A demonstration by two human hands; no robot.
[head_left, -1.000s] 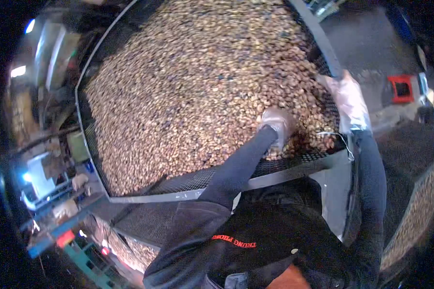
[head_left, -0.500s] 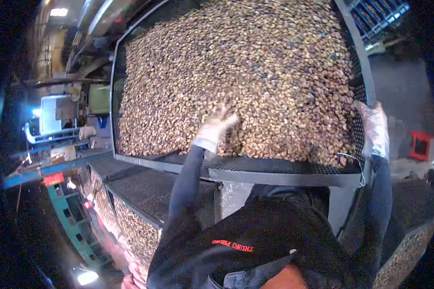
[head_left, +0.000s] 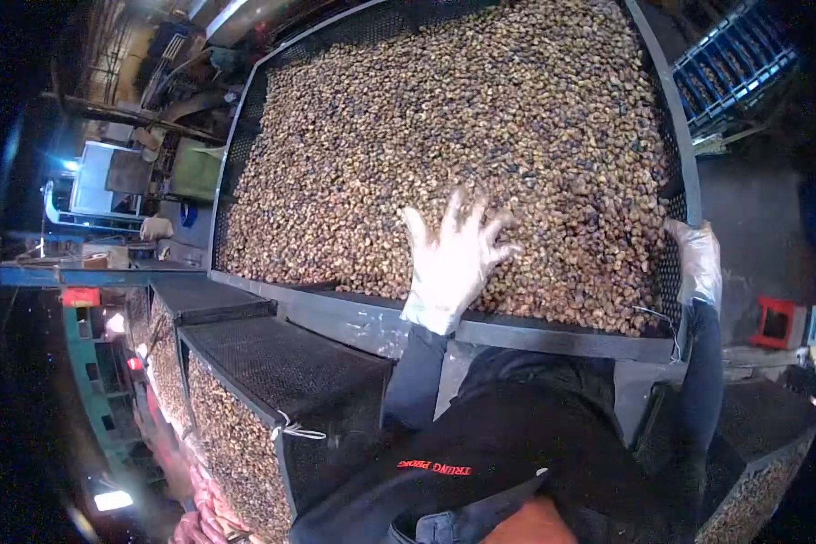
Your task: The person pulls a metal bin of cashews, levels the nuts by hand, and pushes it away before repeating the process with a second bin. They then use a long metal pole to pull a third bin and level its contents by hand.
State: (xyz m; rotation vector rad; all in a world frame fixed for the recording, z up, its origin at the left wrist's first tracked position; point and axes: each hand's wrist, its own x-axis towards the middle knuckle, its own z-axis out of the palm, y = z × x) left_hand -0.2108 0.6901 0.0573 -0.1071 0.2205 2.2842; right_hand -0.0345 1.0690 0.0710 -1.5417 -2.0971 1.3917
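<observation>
A large black mesh tray (head_left: 562, 340) with a metal rim holds a thick layer of brown nuts (head_left: 444, 136) that look like cashews in their shells. Over the near part of this layer, my gloved left hand (head_left: 451, 258) is open, its fingers spread wide. Whether its fingertips touch the nuts is hard to tell. My gloved right hand (head_left: 698, 263) is closed over the tray's right rim, fingertips hooked to the inside. A loose pale tie (head_left: 666, 317) hangs at the near right corner.
More mesh trays (head_left: 272, 354) with nuts stand below on the left, and another (head_left: 762, 490) at the lower right. A blue slatted rack (head_left: 739, 63) is at the upper right, near a red box (head_left: 778, 322). A blue-framed cart (head_left: 104, 186) stands left.
My left hand was blurred among the nuts; it has moved right and its fingers are now spread. My right hand stays on the rim. The view has shifted slightly.
</observation>
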